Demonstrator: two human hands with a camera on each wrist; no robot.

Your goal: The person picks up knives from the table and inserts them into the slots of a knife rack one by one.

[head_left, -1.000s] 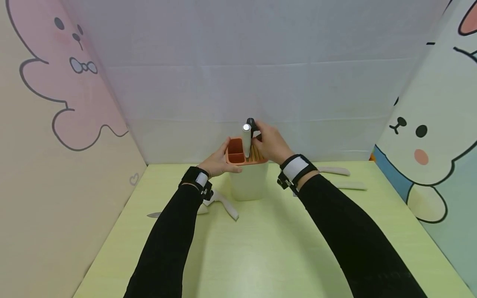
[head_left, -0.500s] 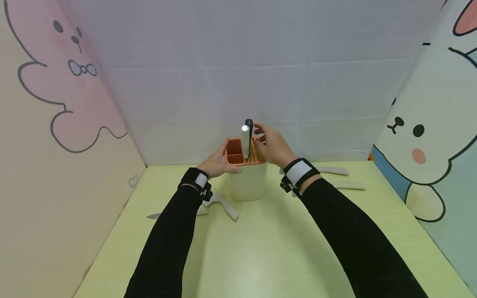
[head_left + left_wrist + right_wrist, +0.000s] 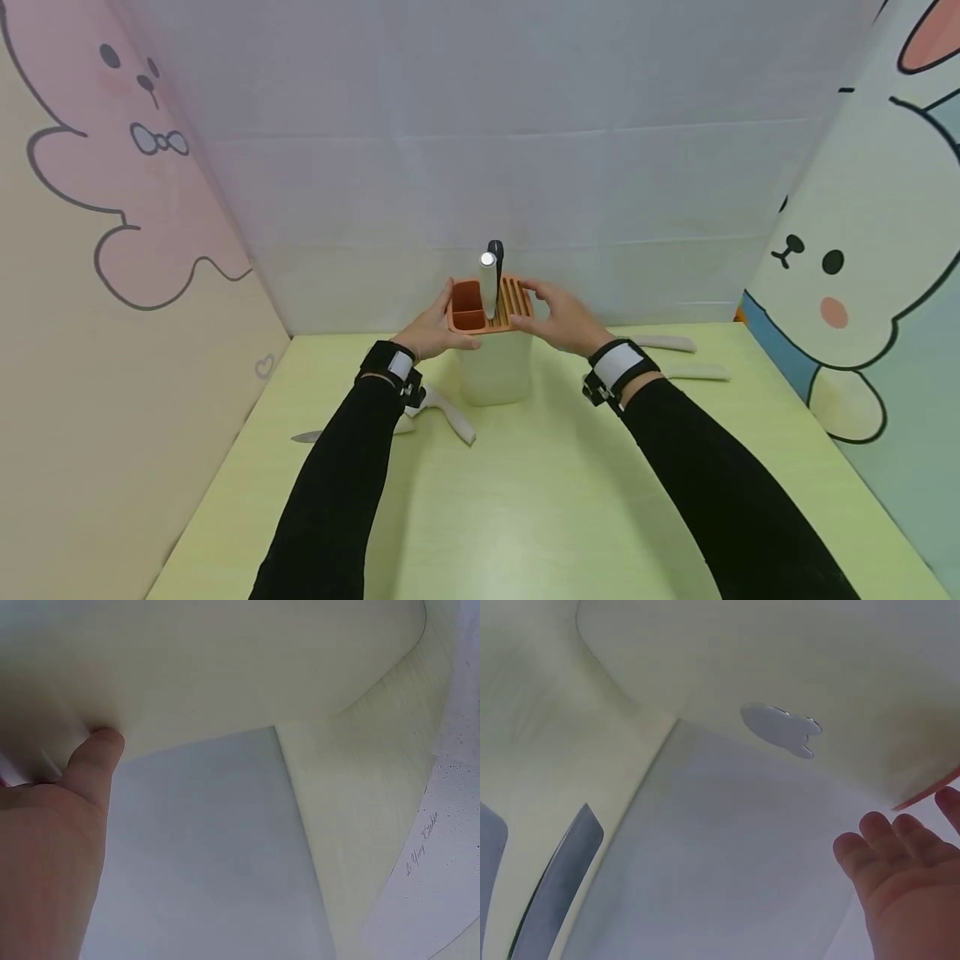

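A knife holder (image 3: 495, 371) with a pale body and orange slotted top stands near the back wall. A white handle (image 3: 488, 279) and a black handle (image 3: 496, 250) stick up from its slots; the parts below are hidden. My left hand (image 3: 435, 331) grips the holder's left side, thumb across the front and fingers behind. In the left wrist view its thumb (image 3: 94, 761) lies against the pale body. My right hand (image 3: 562, 321) is spread at the right rim, holding no utensil. In the right wrist view its fingers are loosely bent beside the orange rim (image 3: 930, 791); contact is unclear.
Left of the holder lie a knife (image 3: 307, 437), partly under my left forearm, and a utensil with a curved white handle (image 3: 453, 417). Two white handles (image 3: 663, 342) lie on the right, their front parts behind my right wrist. Printed walls enclose the table (image 3: 487, 508).
My right hand has let go of the black handle, which now stands in the holder, and has moved down to the right rim. The left hand keeps its hold.
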